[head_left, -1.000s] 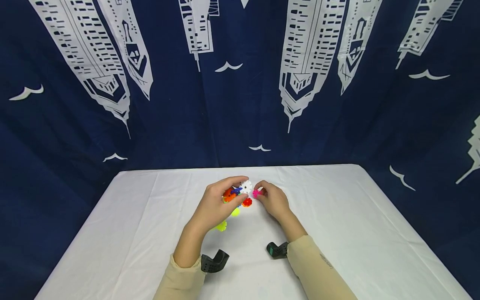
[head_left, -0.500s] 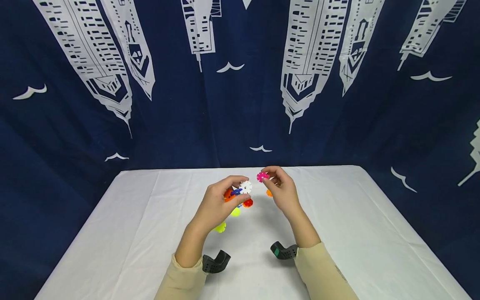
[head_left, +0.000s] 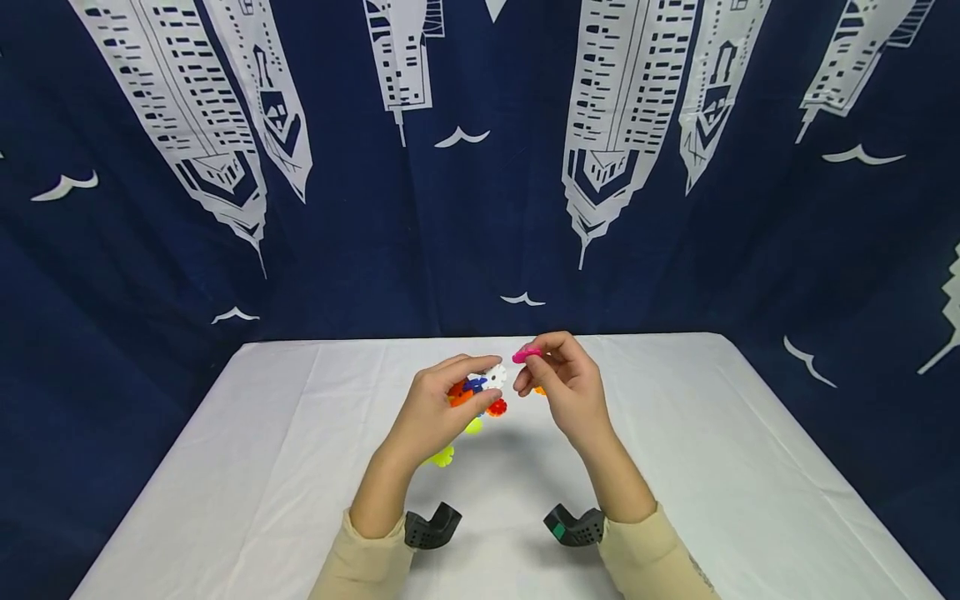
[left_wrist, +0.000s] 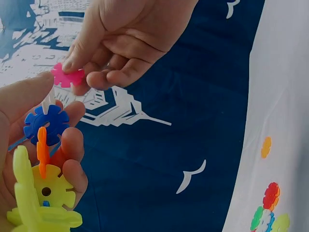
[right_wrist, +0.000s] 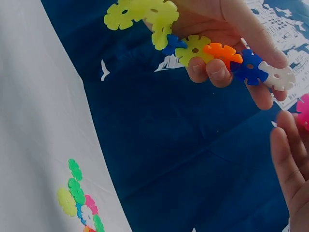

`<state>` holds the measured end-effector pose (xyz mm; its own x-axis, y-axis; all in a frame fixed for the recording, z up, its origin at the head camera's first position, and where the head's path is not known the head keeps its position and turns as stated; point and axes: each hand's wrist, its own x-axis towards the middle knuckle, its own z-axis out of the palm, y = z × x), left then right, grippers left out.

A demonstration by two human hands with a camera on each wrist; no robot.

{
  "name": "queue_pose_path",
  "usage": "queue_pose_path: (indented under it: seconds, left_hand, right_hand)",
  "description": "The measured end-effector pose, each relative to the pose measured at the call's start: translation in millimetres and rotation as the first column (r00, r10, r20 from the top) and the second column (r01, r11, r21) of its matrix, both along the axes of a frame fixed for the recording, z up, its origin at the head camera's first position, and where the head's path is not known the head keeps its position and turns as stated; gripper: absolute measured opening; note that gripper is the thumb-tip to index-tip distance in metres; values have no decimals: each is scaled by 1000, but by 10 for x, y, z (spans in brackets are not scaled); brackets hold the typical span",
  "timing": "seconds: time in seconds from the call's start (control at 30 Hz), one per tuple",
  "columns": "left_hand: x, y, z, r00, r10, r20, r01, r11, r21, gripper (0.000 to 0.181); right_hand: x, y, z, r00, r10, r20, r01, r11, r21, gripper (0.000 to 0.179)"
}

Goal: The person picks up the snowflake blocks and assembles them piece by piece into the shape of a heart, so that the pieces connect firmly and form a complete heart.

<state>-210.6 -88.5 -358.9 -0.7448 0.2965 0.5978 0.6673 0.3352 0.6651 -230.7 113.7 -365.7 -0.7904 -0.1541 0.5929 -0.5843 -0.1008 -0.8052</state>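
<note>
Worktop [head_left: 712, 467]: white-covered
Left hand [head_left: 431, 408]: pinching linked chain [right_wrist: 193, 43] near white disc [right_wrist: 285, 77]
Right hand [head_left: 567, 387]: pinching pink disc [left_wrist: 67, 77] near left hand
Chain: apparently part-built, without pink yet
Left over: discs [left_wrist: 271, 193] below both hands

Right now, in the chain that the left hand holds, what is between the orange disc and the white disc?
A blue disc joins the orange disc to the white disc, as the right wrist view shows.

The disc chain [right_wrist: 200, 43] in the left hand [head_left: 431, 408] is left of the single disc [head_left: 527, 355] in the right hand [head_left: 576, 393]; other discs [right_wrist: 76, 191] lie on the table [head_left: 690, 450] before the backdrop [head_left: 465, 225].
</note>
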Motion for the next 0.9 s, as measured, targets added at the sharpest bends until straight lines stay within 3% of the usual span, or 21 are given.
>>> queue_pose_path:
  seconds: [0.2,0.53,0.8,0.9]
  left_hand:
    - [20,-4,22,1000,5,26,-5,1000,4,39]
    - [47,0,47,996,-25,86,23,999,21,35]
    - [79,-9,82,990,-31,137,24,998,50,35]
    - [94,5,95,990,-21,139,13,998,58,34]
  right_hand:
    - [53,-8,13,998,28,-57,-25,998,58,11]
    - [105,-56,-22,984,-32,-173,55,990,129,23]
    - [127,-174,-37,930,-85,-358,108,993,45,21]
    - [139,-196,-27,915,-113,-388,137,990,33,21]
